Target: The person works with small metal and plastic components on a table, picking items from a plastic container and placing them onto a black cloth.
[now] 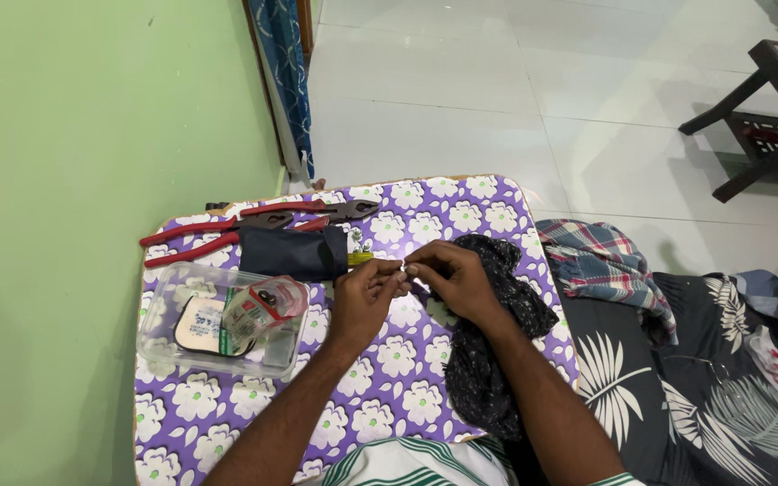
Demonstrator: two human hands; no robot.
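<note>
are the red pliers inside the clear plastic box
No, the pliers lie on the flowered cloth behind the box, beside a dark pouch.

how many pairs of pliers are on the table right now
2, both red-handled. The upper pliers lie at the table's far edge; the lower pliers lie just nearer, beside the dark pouch. More could be hidden under the pouch.

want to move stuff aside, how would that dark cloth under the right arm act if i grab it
The dark cloth would probably go floppy: it lies crumpled and droops past the table edge. It looks thin, so likely light. Since the right hand rests on it, pulling may drag against that arm.
</note>
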